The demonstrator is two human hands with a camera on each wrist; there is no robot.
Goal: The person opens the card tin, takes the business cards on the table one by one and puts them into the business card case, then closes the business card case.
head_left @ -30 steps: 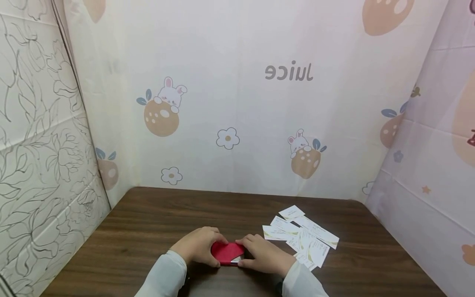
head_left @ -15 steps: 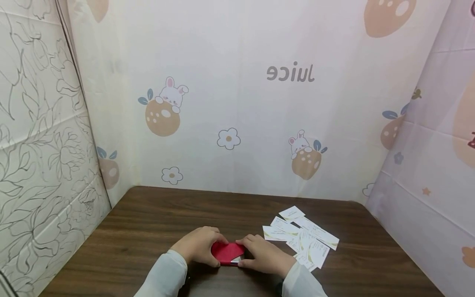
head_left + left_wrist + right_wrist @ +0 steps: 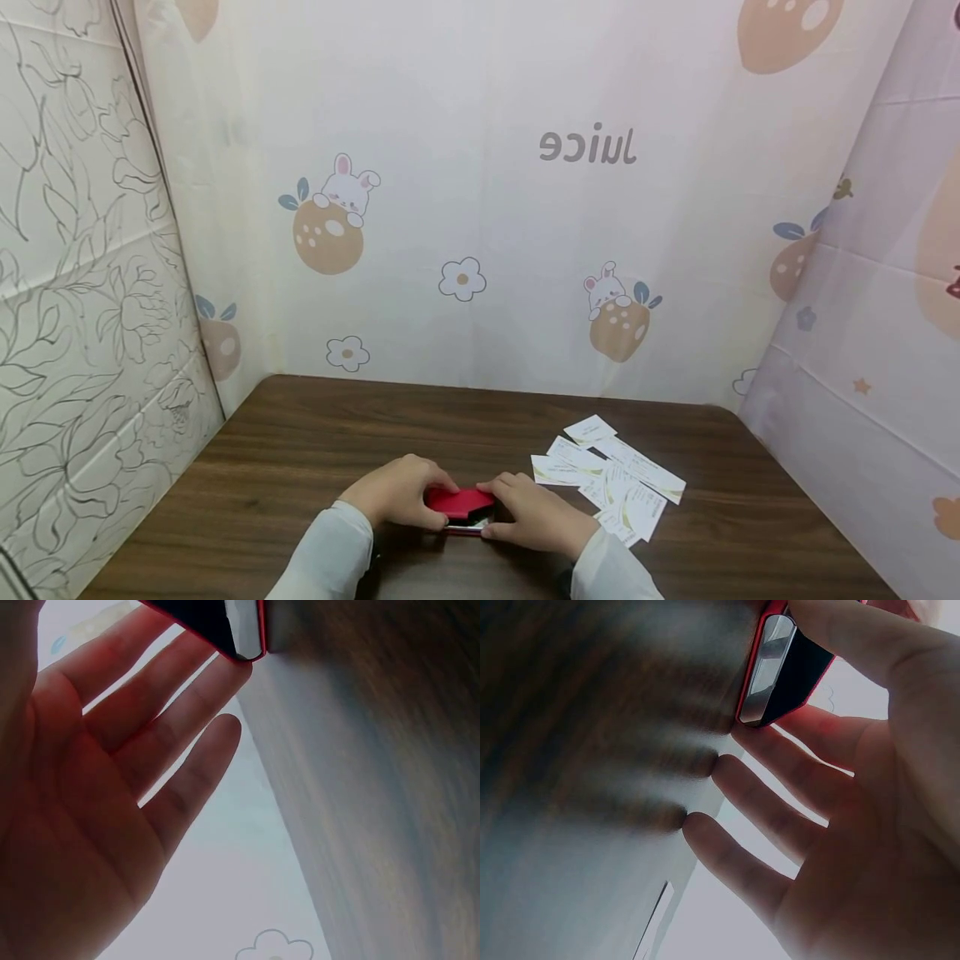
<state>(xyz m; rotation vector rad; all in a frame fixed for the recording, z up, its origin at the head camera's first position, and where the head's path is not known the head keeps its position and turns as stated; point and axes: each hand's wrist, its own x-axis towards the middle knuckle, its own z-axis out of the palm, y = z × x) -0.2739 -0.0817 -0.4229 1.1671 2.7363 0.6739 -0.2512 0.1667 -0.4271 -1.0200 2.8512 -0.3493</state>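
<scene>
A red card case (image 3: 459, 501) with a silver metal body lies on the table in the head view, its flap tilted partly up. The left hand (image 3: 401, 493) pinches the left part of the flap between thumb and fingers. At the other end, the right hand (image 3: 538, 510) holds the case, thumb at the near side and fingers at the far side. The right wrist view shows the flap's dark underside and the shiny metal body (image 3: 769, 671) under it. Whether anything lies inside is hidden.
Several white business cards (image 3: 633, 500) with gold curves lie overlapping on the dark wooden table (image 3: 300, 442), to the right of the right hand. Patterned white curtains (image 3: 465, 192) enclose the table at the back and both sides.
The flap of the card case has been raised from flat to partly open by the left hand, which moved slightly up. The right hand and the cards have stayed put.
</scene>
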